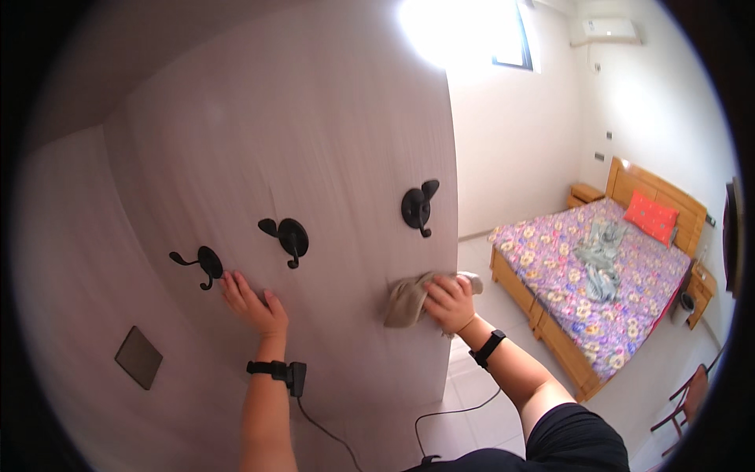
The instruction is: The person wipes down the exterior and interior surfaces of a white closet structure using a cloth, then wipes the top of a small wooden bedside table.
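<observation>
My right hand (449, 302) presses a greyish-brown cloth (406, 302) against a pale wood-grain panel (354, 330), close to its right edge; part of the cloth reaches past that edge. My left hand (253, 304) rests with fingers spread on the same panel and holds nothing. Its fingertips lie just below and right of the left black coat hook (210, 262). Another black hook (293, 238) is fixed between my hands, higher up. The third black hook (416, 208) sits above the cloth. Both wrists wear black straps with cables.
Beyond the panel's right edge stands a wooden bed (548, 321) with a floral sheet, an orange pillow (650, 216) and a crumpled grey-green cloth (598, 253). A reddish-brown chair (687, 401) is at the lower right. A dark square plate (138, 358) is on the left wall.
</observation>
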Demonstrator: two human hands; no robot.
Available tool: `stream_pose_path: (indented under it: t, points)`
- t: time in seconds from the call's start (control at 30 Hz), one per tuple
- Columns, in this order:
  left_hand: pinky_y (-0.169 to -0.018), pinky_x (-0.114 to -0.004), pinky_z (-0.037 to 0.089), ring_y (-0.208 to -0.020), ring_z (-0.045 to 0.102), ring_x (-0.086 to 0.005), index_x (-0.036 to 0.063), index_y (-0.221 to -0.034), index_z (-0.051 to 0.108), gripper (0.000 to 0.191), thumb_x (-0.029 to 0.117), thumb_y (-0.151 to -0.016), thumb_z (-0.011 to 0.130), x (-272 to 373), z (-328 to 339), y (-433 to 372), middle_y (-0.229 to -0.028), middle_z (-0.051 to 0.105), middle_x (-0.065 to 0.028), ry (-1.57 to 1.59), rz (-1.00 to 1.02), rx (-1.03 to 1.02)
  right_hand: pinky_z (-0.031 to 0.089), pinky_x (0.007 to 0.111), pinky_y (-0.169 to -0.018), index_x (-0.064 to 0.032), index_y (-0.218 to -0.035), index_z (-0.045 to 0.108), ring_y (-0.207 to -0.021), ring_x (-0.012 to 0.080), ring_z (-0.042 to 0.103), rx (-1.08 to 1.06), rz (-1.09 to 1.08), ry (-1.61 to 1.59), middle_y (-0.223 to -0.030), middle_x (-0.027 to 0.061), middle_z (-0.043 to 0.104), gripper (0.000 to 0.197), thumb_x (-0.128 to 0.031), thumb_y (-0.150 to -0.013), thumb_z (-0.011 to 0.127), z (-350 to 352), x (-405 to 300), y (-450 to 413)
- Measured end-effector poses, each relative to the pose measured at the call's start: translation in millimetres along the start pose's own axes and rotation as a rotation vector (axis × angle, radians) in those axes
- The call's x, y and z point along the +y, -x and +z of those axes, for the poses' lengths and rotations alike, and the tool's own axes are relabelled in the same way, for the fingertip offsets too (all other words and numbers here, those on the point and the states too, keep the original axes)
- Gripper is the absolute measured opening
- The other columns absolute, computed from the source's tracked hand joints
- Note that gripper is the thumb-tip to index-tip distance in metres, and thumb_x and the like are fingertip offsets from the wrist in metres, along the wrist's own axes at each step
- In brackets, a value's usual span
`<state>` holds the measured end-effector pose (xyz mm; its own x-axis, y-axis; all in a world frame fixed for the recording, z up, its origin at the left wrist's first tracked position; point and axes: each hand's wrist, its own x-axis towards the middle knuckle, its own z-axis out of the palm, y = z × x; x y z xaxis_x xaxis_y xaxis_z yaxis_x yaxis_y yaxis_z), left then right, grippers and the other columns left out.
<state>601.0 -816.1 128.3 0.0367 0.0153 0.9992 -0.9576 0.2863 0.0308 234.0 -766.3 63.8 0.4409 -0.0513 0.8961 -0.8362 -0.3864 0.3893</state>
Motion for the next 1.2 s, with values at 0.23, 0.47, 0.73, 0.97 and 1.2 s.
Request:
stream_pose_path:
  t: [0.23, 0.47, 0.73, 0.97, 1.2]
  points:
    - [-0.106, -0.055, 0.016, -0.134, 0.023, -0.0409, -0.0018, -0.138, 0.031, 0.063, 0.030, -0.084, 0.041, -2, 1, 3, -0.143, 0.029, -0.0211, -0.048, -0.031, -0.017, 0.037, 0.042, -0.082, -0.0129, -0.098, 0.063, -0.104, 0.0276, 0.052, 0.258, 0.130, 0.036, -0.109, 0.0042, 0.057, 0.039, -0.002, -0.060, 0.056, -34, 88, -110]
    - [-0.107, -0.055, 0.017, -0.133, 0.025, -0.0396, -0.0006, -0.137, 0.034, 0.061, 0.032, -0.085, 0.040, 2, 4, 3, -0.142, 0.032, -0.0199, -0.018, -0.051, -0.012, 0.038, 0.039, -0.088, -0.0144, -0.104, 0.063, -0.107, 0.0289, 0.050, 0.306, 0.140, 0.069, -0.111, 0.0056, 0.056, 0.044, 0.002, -0.063, 0.056, -62, 146, -226]
    - [-0.106, -0.053, 0.021, -0.132, 0.029, -0.0378, 0.0002, -0.136, 0.036, 0.060, 0.032, -0.086, 0.040, -3, -4, 5, -0.141, 0.033, -0.0189, -0.117, -0.029, -0.008, 0.045, 0.041, -0.083, -0.0217, -0.115, 0.059, -0.110, 0.0282, 0.049, 0.345, 0.347, 0.206, -0.117, 0.0003, 0.055, 0.045, -0.011, -0.071, 0.057, -69, 180, -360]
    - [-0.105, -0.052, 0.023, -0.131, 0.031, -0.0364, 0.0010, -0.134, 0.039, 0.056, 0.033, -0.088, 0.038, 2, 0, 1, -0.140, 0.036, -0.0184, -0.093, -0.036, 0.003, 0.044, 0.043, -0.091, -0.0217, -0.118, 0.057, -0.114, 0.0310, 0.046, 0.246, 0.084, 0.217, -0.123, 0.0062, 0.050, 0.048, -0.019, -0.070, 0.062, -63, 144, -360]
    - [-0.106, -0.052, 0.022, -0.130, 0.032, -0.0361, 0.0008, -0.133, 0.041, 0.055, 0.033, -0.089, 0.037, -2, 5, 2, -0.138, 0.038, -0.0184, -0.056, -0.019, 0.078, 0.033, 0.044, -0.097, -0.0195, -0.113, 0.063, -0.115, 0.0279, 0.043, -0.340, -0.317, -0.098, -0.121, 0.0059, 0.050, 0.054, -0.016, -0.060, 0.069, -75, 111, -298]
